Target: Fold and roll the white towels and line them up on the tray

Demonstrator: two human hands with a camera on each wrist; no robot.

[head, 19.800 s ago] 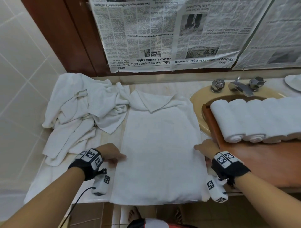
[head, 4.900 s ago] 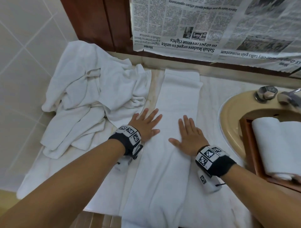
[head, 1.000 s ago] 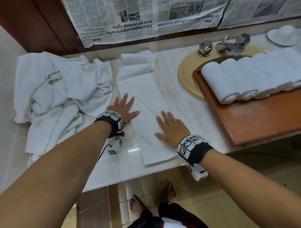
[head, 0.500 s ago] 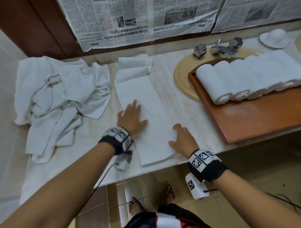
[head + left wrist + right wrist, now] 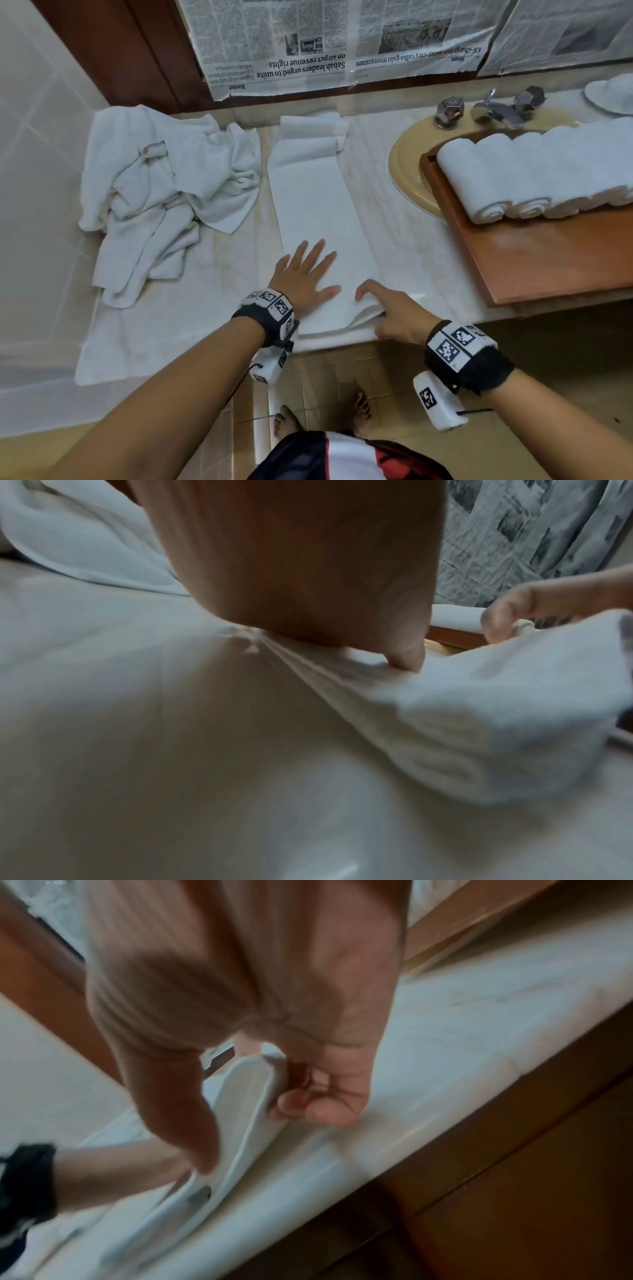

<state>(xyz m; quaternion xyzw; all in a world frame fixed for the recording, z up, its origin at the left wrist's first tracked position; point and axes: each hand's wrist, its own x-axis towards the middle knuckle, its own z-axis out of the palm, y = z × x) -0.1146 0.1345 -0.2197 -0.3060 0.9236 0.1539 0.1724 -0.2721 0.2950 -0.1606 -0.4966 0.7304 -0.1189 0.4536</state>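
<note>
A white towel (image 5: pixel 315 205), folded into a long narrow strip, lies on the marble counter and runs away from me. My left hand (image 5: pixel 305 274) presses flat on its near part with the fingers spread. My right hand (image 5: pixel 380 305) pinches the near right corner of the towel (image 5: pixel 246 1096) between thumb and curled fingers and has it lifted off the counter. In the left wrist view that raised corner (image 5: pixel 496 710) bulges up beside my left palm. Several rolled white towels (image 5: pixel 534 174) lie side by side on the wooden tray (image 5: pixel 548 260) at the right.
A heap of loose white towels (image 5: pixel 161 192) lies at the left of the counter. The tray sits over a beige sink (image 5: pixel 407 171) with a chrome tap (image 5: pixel 493 109). Newspaper (image 5: pixel 342 41) covers the wall behind. The counter edge (image 5: pixel 342 344) is right under my wrists.
My right hand went from lying flat on the towel to its near right corner, which it now pinches and lifts. My left hand stays pressed on the towel's near end.
</note>
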